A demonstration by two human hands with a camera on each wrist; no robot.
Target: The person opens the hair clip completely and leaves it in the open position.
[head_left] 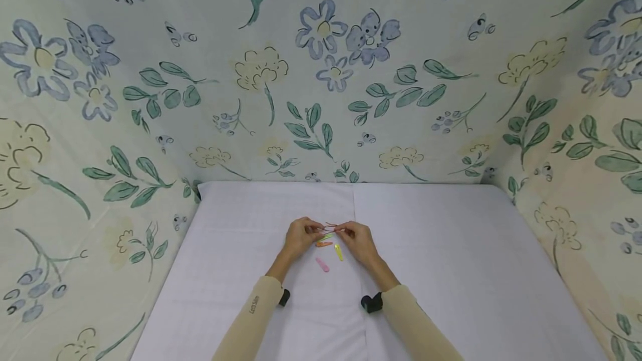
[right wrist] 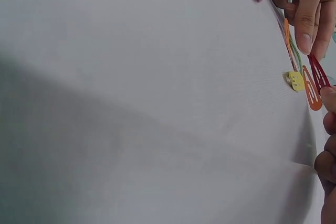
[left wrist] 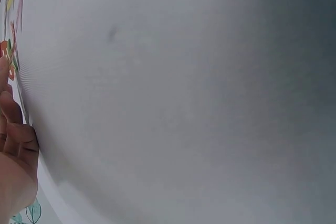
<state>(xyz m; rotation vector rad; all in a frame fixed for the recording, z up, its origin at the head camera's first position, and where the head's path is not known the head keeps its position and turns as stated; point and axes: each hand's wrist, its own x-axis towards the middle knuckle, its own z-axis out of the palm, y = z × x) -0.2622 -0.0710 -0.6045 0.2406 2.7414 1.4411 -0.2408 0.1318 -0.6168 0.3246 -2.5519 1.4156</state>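
Note:
A red snap hair clip (right wrist: 320,73) is stretched between my two hands. My left hand (head_left: 301,236) pinches one end between thumb and fingertips, and my right hand (head_left: 358,240) pinches the other end. In the left wrist view only part of the left hand (left wrist: 18,150) shows at the left edge. Just below the hands on the white cloth lie a green hair clip (head_left: 327,236), an orange hair clip (head_left: 324,244) and a yellow hair clip (head_left: 339,252). A pink hair clip (head_left: 322,264) lies closer to me.
A white cloth (head_left: 441,272) covers the table, with a crease running front to back near its middle. Floral fabric (head_left: 311,99) hangs behind and at both sides. Dark wrist cameras (head_left: 371,303) sit at the beige sleeves (head_left: 416,322).

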